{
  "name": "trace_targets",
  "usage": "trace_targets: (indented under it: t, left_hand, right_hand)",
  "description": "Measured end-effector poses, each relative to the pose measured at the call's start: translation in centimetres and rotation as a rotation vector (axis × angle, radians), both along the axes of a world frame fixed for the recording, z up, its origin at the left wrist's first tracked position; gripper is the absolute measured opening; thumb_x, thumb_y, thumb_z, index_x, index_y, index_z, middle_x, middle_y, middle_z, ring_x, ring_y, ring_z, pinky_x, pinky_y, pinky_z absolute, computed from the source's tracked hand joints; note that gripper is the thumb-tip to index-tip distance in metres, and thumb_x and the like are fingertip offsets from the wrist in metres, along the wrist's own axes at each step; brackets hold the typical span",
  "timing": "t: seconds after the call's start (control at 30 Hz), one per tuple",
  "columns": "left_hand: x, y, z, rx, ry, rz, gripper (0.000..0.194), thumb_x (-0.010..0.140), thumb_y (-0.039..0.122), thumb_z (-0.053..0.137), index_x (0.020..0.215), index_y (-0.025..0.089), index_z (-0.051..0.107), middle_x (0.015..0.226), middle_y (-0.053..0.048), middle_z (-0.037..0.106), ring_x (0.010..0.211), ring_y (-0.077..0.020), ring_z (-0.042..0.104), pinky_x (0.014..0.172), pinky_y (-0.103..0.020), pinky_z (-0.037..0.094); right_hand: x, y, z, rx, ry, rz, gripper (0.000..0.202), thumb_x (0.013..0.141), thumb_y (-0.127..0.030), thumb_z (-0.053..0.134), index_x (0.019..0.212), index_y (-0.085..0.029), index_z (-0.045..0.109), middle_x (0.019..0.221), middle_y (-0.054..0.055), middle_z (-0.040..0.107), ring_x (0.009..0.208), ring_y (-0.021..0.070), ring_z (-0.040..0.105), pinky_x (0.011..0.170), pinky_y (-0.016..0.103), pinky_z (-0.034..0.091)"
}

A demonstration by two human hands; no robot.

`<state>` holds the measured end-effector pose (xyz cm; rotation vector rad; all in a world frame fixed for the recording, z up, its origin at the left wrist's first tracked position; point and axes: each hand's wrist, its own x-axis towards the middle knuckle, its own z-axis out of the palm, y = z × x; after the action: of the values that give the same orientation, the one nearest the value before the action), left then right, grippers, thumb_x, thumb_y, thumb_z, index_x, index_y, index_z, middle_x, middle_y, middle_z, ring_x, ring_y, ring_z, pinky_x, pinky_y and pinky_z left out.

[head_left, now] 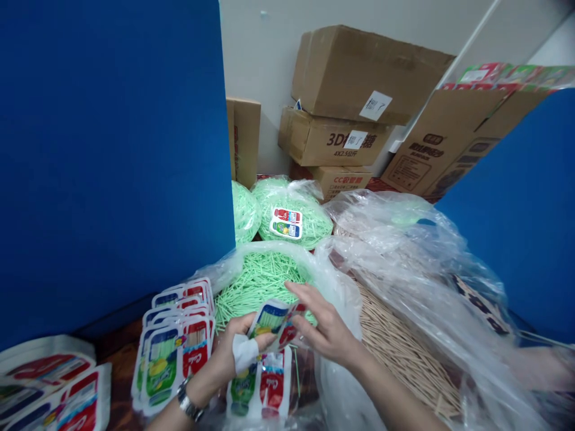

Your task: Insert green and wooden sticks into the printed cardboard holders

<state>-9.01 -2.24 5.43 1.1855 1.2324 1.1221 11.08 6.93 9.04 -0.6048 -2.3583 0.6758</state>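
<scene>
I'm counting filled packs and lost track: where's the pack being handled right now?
In the head view, low centre: the pack sits between the left hand and right hand, just before the open bag of green sticks.

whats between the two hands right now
In the head view, a small printed packet, pinched by the left hand and right hand, above the open bag of green sticks.

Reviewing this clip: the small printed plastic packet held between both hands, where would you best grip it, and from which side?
Grip the small printed plastic packet by its flat side edges, thumb on the face and fingers behind, coming from the left and right as the left hand and right hand do here. It is thin, flat and flexible, so an edge pinch probably holds it better than a grab across the middle.
</scene>
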Motion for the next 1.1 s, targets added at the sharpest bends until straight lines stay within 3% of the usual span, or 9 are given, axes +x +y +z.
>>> trace_targets:
  t: [0.1,0.23,0.4,0.6,0.7,0.8,0.93,1.03,1.1]
  left_hand:
    - [0.1,-0.1,0.3,-0.017,-0.107,0.031,0.027,0.078,0.03,0.07,0.099,0.014,0.065,0.086,-0.004,0.068,0.075,-0.0179,0.06,0.067,-0.026,0.047]
    - [0.1,-0.4,0.5,0.014,-0.114,0.062,0.037,0.076,0.028,0.072,0.11,0.014,0.063,0.097,-0.007,0.071,0.086,-0.0219,0.064,0.077,-0.031,0.051]
    - [-2.3,-3.3,0.0,-0.114,-0.026,0.153,0.032,0.069,0.032,0.076,0.092,0.011,0.07,0.087,-0.009,0.075,0.077,-0.0241,0.067,0.071,-0.033,0.054]
    - [-8.8,-9.7,-3.4,-0.325,0.2,0.357,0.035,0.067,0.042,0.074,0.084,0.012,0.07,0.08,-0.011,0.076,0.073,-0.0309,0.069,0.067,-0.038,0.057]
    - [-11.4,-11.3,-5.5,-0.145,0.654,0.537,0.036,0.073,0.048,0.066,0.086,0.014,0.07,0.09,-0.011,0.073,0.088,-0.034,0.065,0.084,-0.044,0.052]
    - [-13.0,-11.7,-7.0,-0.082,1.138,0.662,0.055,0.078,0.058,0.056,0.101,0.009,0.066,0.106,-0.018,0.064,0.099,-0.0377,0.058,0.09,-0.05,0.047]
    - [-13.0,-11.2,-7.8,-0.146,1.337,0.726,0.083,0.081,0.066,0.045,0.129,-0.002,0.048,0.125,-0.029,0.053,0.115,-0.0429,0.05,0.098,-0.055,0.04]
    - [-11.6,-10.6,-6.9,-0.053,1.347,0.853,0.091,0.079,0.065,0.049,0.141,0.001,0.034,0.147,-0.03,0.029,0.134,-0.0459,0.03,0.108,-0.058,0.027]
    - [-9.9,-9.7,-5.9,0.073,1.254,0.815,0.086,0.079,0.058,0.056,0.143,0.005,0.033,0.151,-0.026,0.027,0.138,-0.0427,0.026,0.112,-0.055,0.022]
  right_hand:
    - [0.0,0.7,-0.3,-0.212,-0.019,-0.036,0.041,0.092,-0.032,0.054,0.131,-0.022,0.049,0.112,0.009,0.065,0.102,0.0214,0.061,0.085,0.035,0.05]
    - [-1.3,0.1,-1.0,-0.312,0.007,-0.043,0.018,0.092,-0.034,0.053,0.092,-0.019,0.063,0.083,0.003,0.065,0.078,0.0165,0.061,0.073,0.029,0.048]
    - [-1.9,-0.5,-3.7,-0.571,0.016,0.053,0.035,0.097,-0.042,0.039,0.125,-0.022,0.047,0.095,0.004,0.063,0.079,0.0152,0.062,0.07,0.027,0.049]
    - [-1.9,-1.0,-8.3,-0.163,-0.756,-0.056,0.042,0.079,-0.051,0.065,0.104,-0.018,0.062,0.099,0.012,0.064,0.093,0.028,0.061,0.077,0.035,0.048]
    - [-2.6,-1.7,-9.5,-0.052,-0.902,-0.062,0.049,0.072,-0.055,0.071,0.101,-0.016,0.063,0.102,0.014,0.064,0.098,0.0316,0.06,0.077,0.036,0.046]
    - [-3.1,-1.9,-10.0,-0.123,-0.886,-0.079,0.038,0.079,-0.049,0.067,0.1,-0.017,0.062,0.1,0.012,0.067,0.095,0.0272,0.063,0.076,0.032,0.045]
    - [-3.0,-1.5,-10.0,-0.162,-0.842,-0.111,0.016,0.091,-0.033,0.053,0.093,-0.02,0.063,0.096,0.008,0.07,0.091,0.0239,0.065,0.071,0.028,0.042]
    - [-2.7,-1.3,-9.4,-0.15,-0.845,-0.153,0.019,0.095,-0.027,0.044,0.098,-0.022,0.062,0.09,0.008,0.071,0.084,0.023,0.066,0.067,0.027,0.04]
    - [-2.5,-1.3,-8.5,-0.155,-0.812,-0.19,0.02,0.096,-0.028,0.041,0.099,-0.022,0.06,0.086,0.007,0.07,0.077,0.021,0.065,0.064,0.026,0.038]
